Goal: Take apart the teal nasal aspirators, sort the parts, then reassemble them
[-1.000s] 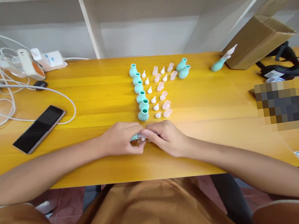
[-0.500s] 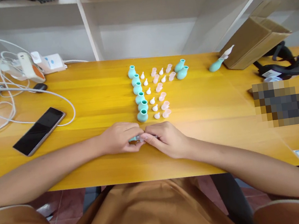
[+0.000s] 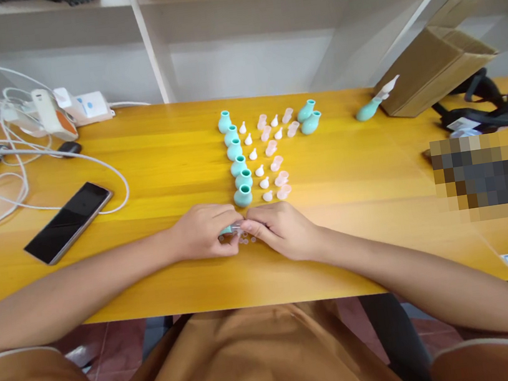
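Observation:
My left hand is closed round a teal rubber bulb, most of it hidden by the fingers. Against it, my right hand pinches a clear plastic piece at the bulb's neck. Whether the two parts are joined I cannot tell. Several tiny clear rings lie on the table just under the hands. Beyond them runs a column of upright teal bulbs, beside white nozzle tips and pinkish clear tubes in columns.
Two teal bulbs lie at the back. An assembled bulb aspirator leans by a cardboard box. A phone, white cables and chargers are on the left. Black straps lie on the right.
Both hands have risen slightly away from the table's front edge, still together on the bulb and clear piece. The tiny rings beneath them now show.

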Tool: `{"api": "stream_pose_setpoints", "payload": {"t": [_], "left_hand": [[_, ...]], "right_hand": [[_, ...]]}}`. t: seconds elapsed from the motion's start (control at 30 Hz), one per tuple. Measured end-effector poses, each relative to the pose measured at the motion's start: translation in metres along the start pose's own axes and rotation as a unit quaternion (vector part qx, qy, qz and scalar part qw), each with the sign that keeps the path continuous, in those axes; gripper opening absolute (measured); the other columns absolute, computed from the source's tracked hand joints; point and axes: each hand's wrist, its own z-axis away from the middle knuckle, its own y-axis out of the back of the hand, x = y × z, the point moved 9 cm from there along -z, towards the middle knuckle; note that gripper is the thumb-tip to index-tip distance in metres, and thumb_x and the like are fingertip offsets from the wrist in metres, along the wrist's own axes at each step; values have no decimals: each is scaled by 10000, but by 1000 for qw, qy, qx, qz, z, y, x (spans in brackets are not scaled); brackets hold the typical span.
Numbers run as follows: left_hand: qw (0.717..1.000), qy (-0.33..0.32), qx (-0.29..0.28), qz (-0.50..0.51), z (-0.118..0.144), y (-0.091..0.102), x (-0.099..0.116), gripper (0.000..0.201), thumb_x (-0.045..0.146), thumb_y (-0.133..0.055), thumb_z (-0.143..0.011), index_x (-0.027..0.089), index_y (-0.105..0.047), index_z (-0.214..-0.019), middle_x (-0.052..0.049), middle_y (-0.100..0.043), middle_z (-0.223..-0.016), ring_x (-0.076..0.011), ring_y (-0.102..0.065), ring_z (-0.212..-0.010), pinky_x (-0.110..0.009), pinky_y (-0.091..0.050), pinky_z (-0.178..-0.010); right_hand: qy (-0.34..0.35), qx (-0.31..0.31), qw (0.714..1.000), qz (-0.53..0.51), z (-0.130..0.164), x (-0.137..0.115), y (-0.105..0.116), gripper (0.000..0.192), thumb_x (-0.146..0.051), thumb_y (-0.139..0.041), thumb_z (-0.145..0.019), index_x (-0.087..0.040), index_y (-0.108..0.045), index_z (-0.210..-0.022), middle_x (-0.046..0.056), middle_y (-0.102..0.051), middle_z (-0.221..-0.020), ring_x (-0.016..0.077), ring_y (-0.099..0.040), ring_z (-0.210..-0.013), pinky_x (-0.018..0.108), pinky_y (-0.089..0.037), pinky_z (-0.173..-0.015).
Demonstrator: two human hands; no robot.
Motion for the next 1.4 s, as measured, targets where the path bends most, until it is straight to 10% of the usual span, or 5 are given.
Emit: {"api": "stream_pose_setpoints", "payload": {"t": [1.4], "left_hand": [[997,8,-42,-63,-2,-8,-5,158,278,-555,-1103,184,-626,-998,-52,-705,-869,-205,-637,-787,-330,-456,-719]], "right_hand": [[-2,0,998,60,-4,7,2,564,-564,-302,-1198,-211,-545,-831,37,-632,-749,176,-529,-686,307,-364,-685]]}}
